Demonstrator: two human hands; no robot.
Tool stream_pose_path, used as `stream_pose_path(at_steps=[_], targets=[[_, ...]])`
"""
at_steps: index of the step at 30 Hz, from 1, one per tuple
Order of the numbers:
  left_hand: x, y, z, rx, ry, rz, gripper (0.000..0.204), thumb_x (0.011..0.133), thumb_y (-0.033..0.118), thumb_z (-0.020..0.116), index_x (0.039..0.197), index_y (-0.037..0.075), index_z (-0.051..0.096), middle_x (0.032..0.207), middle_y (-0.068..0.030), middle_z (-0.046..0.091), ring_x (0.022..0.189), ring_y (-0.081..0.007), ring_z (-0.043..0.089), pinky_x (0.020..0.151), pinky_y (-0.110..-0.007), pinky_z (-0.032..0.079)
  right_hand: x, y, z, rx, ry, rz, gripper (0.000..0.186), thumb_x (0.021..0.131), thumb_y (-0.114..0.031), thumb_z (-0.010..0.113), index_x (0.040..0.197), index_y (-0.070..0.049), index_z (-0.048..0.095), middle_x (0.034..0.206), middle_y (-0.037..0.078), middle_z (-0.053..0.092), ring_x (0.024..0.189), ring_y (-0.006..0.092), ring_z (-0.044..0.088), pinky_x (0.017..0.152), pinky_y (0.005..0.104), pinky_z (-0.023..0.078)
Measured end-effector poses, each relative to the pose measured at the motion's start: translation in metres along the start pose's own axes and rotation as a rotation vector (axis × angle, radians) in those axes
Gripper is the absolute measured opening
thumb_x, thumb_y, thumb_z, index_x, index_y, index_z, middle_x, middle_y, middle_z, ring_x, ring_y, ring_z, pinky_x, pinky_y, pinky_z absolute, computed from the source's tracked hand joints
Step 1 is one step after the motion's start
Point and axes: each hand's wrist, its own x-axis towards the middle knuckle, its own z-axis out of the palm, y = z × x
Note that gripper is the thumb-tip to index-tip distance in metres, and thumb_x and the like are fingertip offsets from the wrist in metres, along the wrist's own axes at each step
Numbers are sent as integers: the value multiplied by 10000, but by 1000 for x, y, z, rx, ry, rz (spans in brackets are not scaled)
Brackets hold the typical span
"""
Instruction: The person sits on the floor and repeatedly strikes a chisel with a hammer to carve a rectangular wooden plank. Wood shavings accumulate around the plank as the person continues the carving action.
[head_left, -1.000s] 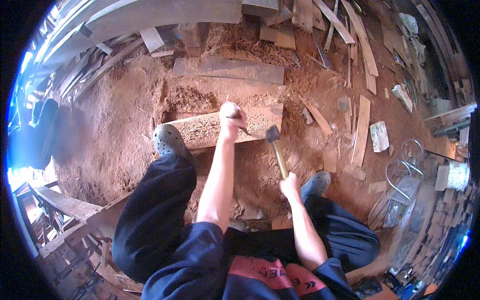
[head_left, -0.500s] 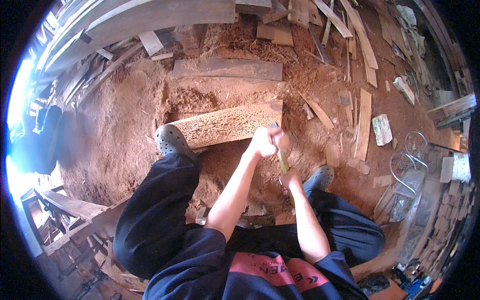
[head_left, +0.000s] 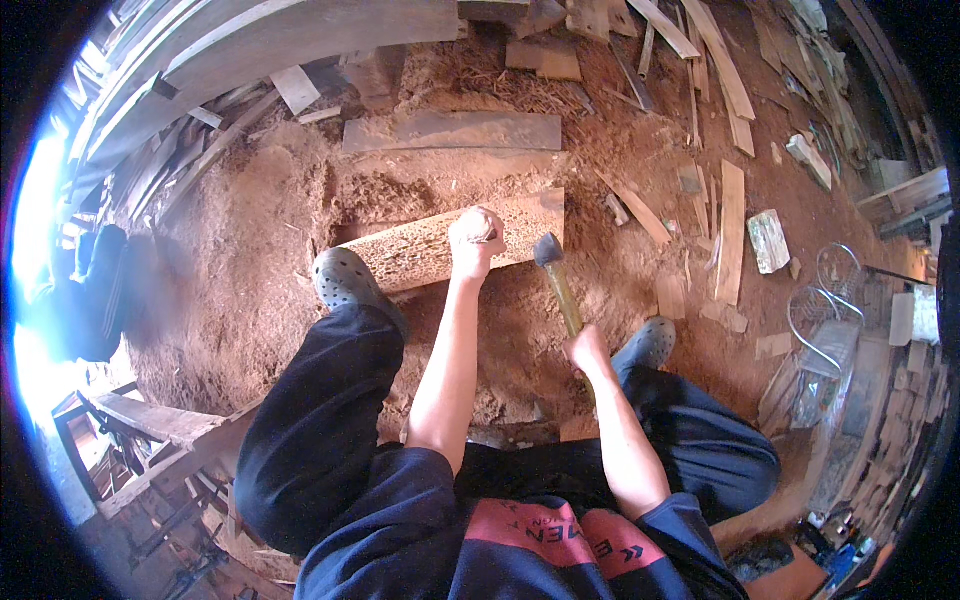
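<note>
My left hand (head_left: 478, 240) is closed in a fist over the pitted, pale wooden plank (head_left: 390, 260), gripping a small item that I cannot make out. My right hand (head_left: 585, 352) is wrapped round the yellowish handle of a hammer (head_left: 560, 292), lower and to the right. The hammer's dark head (head_left: 548, 250) is raised toward the plank's right end, a short way right of my left hand. My left foot in a grey clog (head_left: 340, 280) is at the plank's left end, and my right clog (head_left: 652, 342) is behind the right hand.
A grey board (head_left: 420, 132) lies beyond the plank on reddish dirt. Loose slats (head_left: 728, 230) and a whitish block (head_left: 768, 240) lie right, near bent metal wire (head_left: 830, 330). Stacked timber (head_left: 300, 40) runs along the back. A dark shape (head_left: 90, 290) blurs in glare at left.
From half a second ago, my left hand has moved up and left, away from the hammer, to over the plank. The hammer head, hidden behind it then, now shows; my right hand sits slightly higher.
</note>
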Motion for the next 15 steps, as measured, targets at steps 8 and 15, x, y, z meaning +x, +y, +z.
stream_pose_path(at_steps=[8, 15], targets=[[3, 1, 5, 36, -64, -18, 166, 501, -17, 629, 630, 46, 546, 606, -25, 555, 552, -116, 510, 529, -252, 417, 14, 14, 12, 8, 13, -33, 179, 710, -49, 544, 776, 110, 594, 552, 196, 580, 446, 266, 596, 378, 378, 442], [-7, 1, 2, 100, -90, 32, 158, 494, 15, 632, 625, 43, 549, 598, -27, 553, 539, -117, 506, 514, -246, 402, -6, 9, 8, 68, 15, -18, 229, 714, -85, 578, 863, 84, 617, 631, 216, 600, 545, 288, 612, 459, 388, 468]])
